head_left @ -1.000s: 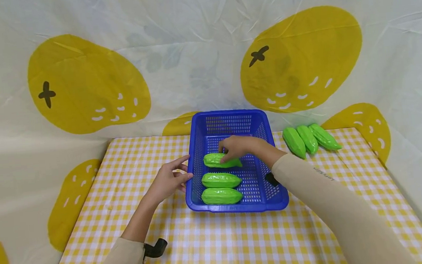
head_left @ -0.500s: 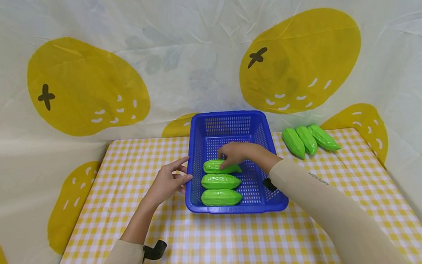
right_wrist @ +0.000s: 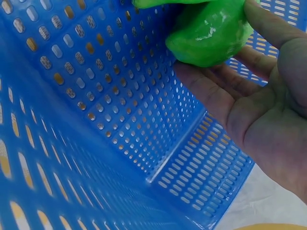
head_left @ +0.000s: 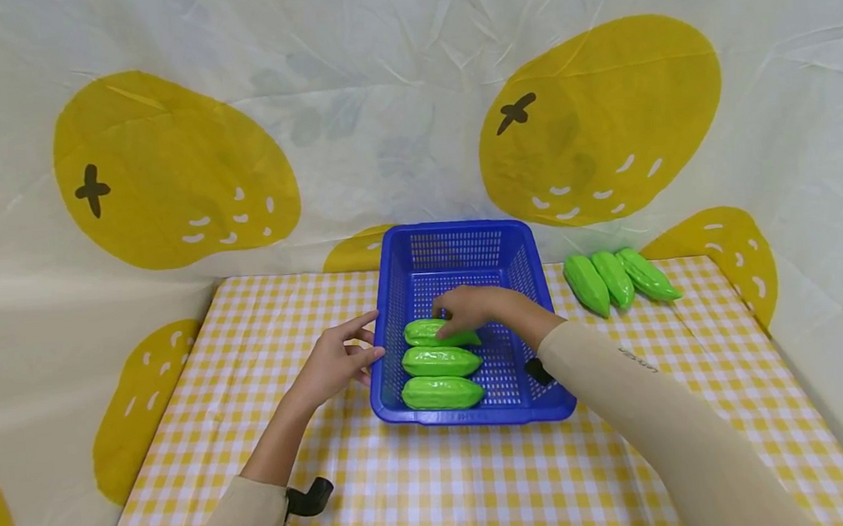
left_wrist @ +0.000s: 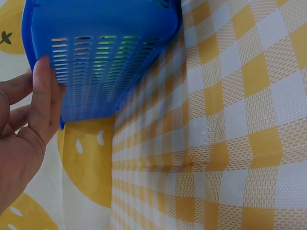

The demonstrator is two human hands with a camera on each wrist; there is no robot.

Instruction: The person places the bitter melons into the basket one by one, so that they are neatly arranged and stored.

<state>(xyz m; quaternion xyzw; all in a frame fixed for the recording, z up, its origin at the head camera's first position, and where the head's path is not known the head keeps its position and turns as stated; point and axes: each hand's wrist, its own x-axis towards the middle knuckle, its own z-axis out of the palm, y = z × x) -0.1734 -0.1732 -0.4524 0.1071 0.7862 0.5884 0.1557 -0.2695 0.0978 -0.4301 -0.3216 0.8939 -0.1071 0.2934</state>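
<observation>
In the head view, my right hand (head_left: 465,309) reaches into a blue plastic basket (head_left: 472,415) and grips a glossy green gourd (head_left: 422,332), ridged and pointed at one end. Thumb and fingers hold this gourd from opposite sides in the right wrist view (right_wrist: 211,38); the palm hides part of it in the head view. Two similar gourds lie side by side nearer me in the basket, a middle gourd (head_left: 441,361) and a front gourd (head_left: 443,392). My left hand (head_left: 332,361) touches the basket's left side with extended fingers, seen against its slotted wall in the left wrist view.
Three more green gourds (head_left: 619,279) lie together on the table, right of the basket. A yellow-and-white checked cloth (head_left: 427,496) covers the table. Behind stands a pale curtain (head_left: 387,132) printed with yellow fruit, close to the basket's far rim.
My right hand has brought its gourd toward me, up beside the middle gourd, and barely moved in the last half second. My left hand stays at the basket's side.
</observation>
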